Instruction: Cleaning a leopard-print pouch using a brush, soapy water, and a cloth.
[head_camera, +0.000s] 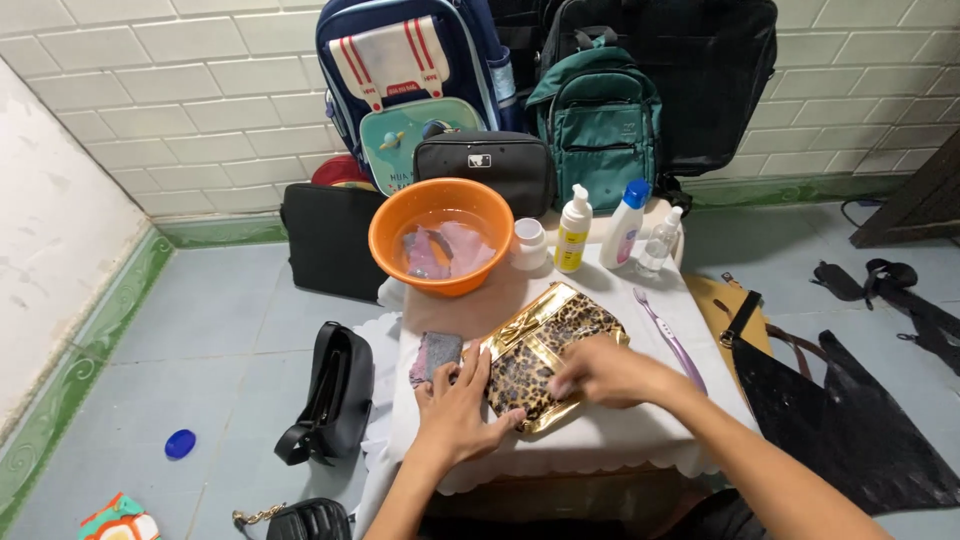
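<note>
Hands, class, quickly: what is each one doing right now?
Left hand: open, flat, pressing on the leopard-print purse.
Right hand: fingers curled, resting on the purse; whether it grips anything cannot be told.

I see a wall of pale rectangular tiles (200, 110) at the back, a rough whitewashed wall (50, 230) on the left, and a green tiled skirting (70, 370) running along both. The floor (200, 330) is grey-blue tile under even, soft light.

I see a glossy leopard-print clutch (545, 365) with shiny gold metallic trim lying on the matt white cloth (600, 435). The orange basin (440, 232) at the cloth's far edge looks smooth plastic.
</note>
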